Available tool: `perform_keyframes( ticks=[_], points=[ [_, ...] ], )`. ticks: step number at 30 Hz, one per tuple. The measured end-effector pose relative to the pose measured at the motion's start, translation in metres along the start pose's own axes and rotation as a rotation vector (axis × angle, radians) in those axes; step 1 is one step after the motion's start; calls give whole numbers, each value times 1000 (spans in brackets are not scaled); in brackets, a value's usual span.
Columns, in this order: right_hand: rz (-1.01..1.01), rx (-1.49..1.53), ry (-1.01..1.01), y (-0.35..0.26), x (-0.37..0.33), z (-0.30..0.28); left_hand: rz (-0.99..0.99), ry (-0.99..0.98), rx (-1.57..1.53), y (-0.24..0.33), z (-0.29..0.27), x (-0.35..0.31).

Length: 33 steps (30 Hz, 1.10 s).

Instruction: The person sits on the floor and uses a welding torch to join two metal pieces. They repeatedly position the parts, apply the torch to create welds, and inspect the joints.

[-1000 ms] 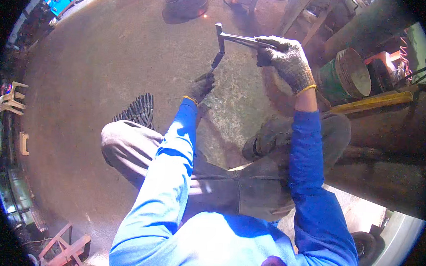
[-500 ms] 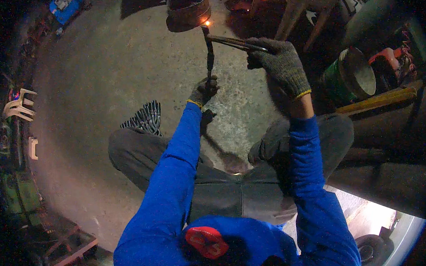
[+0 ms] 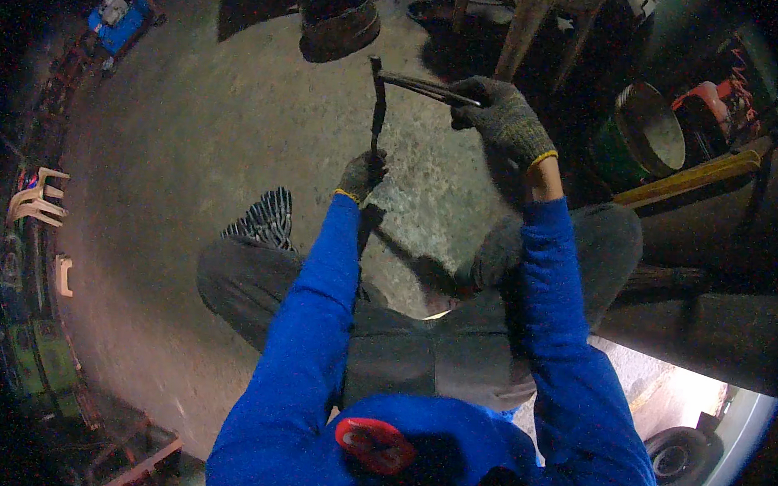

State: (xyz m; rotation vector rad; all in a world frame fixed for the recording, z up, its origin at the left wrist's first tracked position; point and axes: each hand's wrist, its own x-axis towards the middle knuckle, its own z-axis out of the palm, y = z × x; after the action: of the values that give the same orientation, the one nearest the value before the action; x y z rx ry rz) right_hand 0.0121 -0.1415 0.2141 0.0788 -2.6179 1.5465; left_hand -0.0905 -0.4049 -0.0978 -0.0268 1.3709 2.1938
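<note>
Both of my hands wear grey knit gloves with yellow cuffs. My left hand (image 3: 362, 173) is closed around the lower end of a slim dark bar (image 3: 378, 110), which points away from me, slightly wider near its far end. My right hand (image 3: 504, 117) is closed on a pair of long thin metal rods that look like tongs (image 3: 428, 88). Their far ends meet the bar just below its tip. Whether they grip it or only touch it is too dark to tell.
A rusty round metal tub (image 3: 339, 20) stands ahead on the concrete floor (image 3: 192, 145). Plastic chair legs (image 3: 527, 35) are at far right. To my right are a green bucket (image 3: 645, 138) and a yellow wooden beam (image 3: 691, 181). A striped dark bundle (image 3: 263, 219) lies by my left knee.
The orange glowing spots near the tub and chair have gone, and the scene is darker. Both hands have shifted slightly, the bar's tip coming a little nearer to me.
</note>
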Motion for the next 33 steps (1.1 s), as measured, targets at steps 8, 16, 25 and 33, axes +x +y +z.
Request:
perform_keyframes(
  ticks=[8, 16, 25, 33],
  points=[
    [576, 570, -328, 160, -7, 79, -195, 314, 1498, -9, -68, -33],
    [62, -578, -454, 192, -48, 104, -355, 566, 1588, 40, 14, -57],
    [457, 647, -313, 154, -13, 125, -301, 382, 1566, 44, -9, -29],
    [419, -476, -191, 188, -42, 170, -235, 246, 1605, 42, -8, -24]
  ],
)
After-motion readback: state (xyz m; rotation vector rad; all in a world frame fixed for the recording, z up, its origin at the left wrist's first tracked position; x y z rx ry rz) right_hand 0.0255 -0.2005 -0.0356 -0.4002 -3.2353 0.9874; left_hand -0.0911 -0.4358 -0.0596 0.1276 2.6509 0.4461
